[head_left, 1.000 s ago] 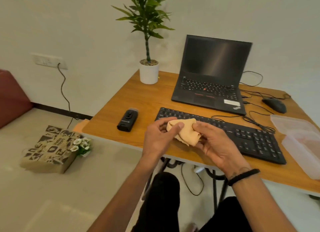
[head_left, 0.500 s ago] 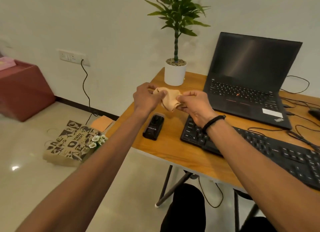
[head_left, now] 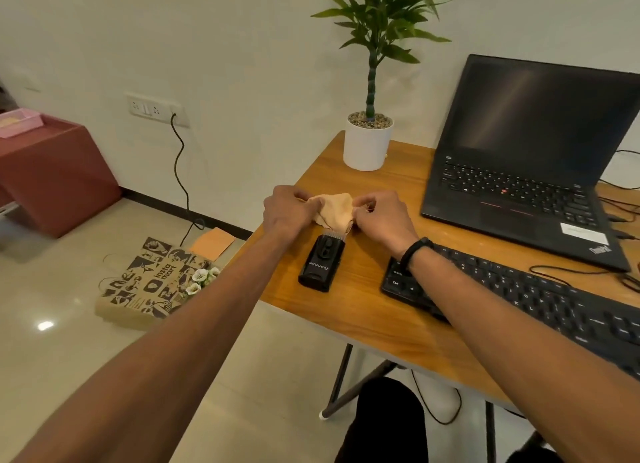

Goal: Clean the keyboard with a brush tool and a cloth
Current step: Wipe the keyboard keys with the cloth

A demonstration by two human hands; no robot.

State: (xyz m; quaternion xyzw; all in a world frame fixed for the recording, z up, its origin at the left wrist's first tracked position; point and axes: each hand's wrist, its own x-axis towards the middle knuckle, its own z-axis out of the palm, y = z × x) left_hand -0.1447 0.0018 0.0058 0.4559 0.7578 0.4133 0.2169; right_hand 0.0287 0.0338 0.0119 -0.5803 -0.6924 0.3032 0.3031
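Head view, from the left: a pink tray sits on a maroon block, and a wall socket has a black cord plugged in. On the floor lies a paper bag printed "insta mart", with white flowers at its edge and an orange card beside it. On the wooden tabletop, the left hand and right hand each pinch one side of a crumpled tan cloth with curled fingers, low over the tabletop. Just in front of the cloth lies the black brush, bristles toward it; its white lettering is too small to read. A potted plant stands behind. Under the right wrist lies the black keyboard. A laptop marked "ThinkPad" stands open, screen dark.
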